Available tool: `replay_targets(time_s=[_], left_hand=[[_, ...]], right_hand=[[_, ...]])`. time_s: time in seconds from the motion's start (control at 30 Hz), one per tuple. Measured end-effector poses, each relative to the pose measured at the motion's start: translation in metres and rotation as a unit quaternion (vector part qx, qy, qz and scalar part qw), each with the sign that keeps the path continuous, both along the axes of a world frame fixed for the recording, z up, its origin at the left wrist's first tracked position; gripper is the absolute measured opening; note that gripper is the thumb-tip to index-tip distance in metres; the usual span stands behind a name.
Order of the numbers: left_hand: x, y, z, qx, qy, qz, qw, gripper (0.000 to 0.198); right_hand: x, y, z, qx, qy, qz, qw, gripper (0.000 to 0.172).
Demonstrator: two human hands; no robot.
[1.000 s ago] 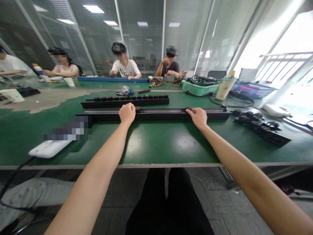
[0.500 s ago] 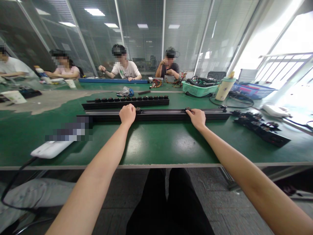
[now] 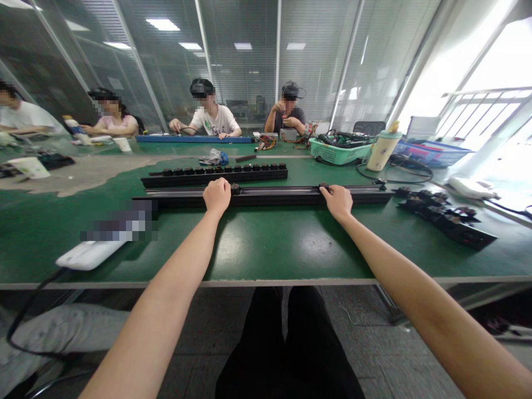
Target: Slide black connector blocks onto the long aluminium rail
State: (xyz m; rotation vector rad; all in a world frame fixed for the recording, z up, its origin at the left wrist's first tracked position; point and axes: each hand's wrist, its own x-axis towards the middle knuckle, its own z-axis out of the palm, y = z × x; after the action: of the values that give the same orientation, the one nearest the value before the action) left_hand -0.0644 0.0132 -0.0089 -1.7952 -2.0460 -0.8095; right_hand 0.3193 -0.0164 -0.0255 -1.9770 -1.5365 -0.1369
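Observation:
A long black rail (image 3: 278,199) with shiny metal rods along its top lies across the table in front of me. My left hand (image 3: 217,198) is closed over the rail, left of centre, its fingertips hidden on the far side. Right against that hand sits a small black block (image 3: 236,189) on the rods. Farther right, my right hand (image 3: 339,201) pinches another small black block (image 3: 323,187) on the same rail, thumb on the near side. Behind lies a second black rail (image 3: 220,177) bearing a row of several black blocks.
A black strip with several parts (image 3: 449,219) lies at the right. A white power strip (image 3: 93,252) is at the left front. Farther back are a green basket (image 3: 341,152) of cables, a cream tumbler (image 3: 383,152) and a grey cloth (image 3: 214,157). Several people sit across the table.
My right hand has shifted slightly to the right along the rail, with the small block in its fingers. My left hand stays nearly in place.

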Motion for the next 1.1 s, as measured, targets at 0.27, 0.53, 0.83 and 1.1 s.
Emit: replay_targets(time_s=[0.27,0.53,0.83,1.1], left_hand=[[0.0012,-0.003,0.0022,0.001,-0.007,-0.004,1.0,0.037],[-0.0019,-0.001,0.0,0.004,0.009,-0.001,1.0,0.039],[-0.0022,0.0003,-0.0001,0.01,0.019,0.005,1.0,0.04],[-0.0012,-0.0008,0.0014,0.005,0.021,0.006,1.0,0.039]], right_hand=[[0.0022,-0.0004,0.0008,-0.005,0.017,-0.009,1.0,0.04],[0.0045,0.0001,-0.0008,-0.004,0.025,-0.004,1.0,0.041],[0.0048,0.0008,-0.0003,-0.002,0.039,-0.01,0.999,0.044],[0.0041,0.0007,0.0015,0.005,0.051,-0.01,0.999,0.043]])
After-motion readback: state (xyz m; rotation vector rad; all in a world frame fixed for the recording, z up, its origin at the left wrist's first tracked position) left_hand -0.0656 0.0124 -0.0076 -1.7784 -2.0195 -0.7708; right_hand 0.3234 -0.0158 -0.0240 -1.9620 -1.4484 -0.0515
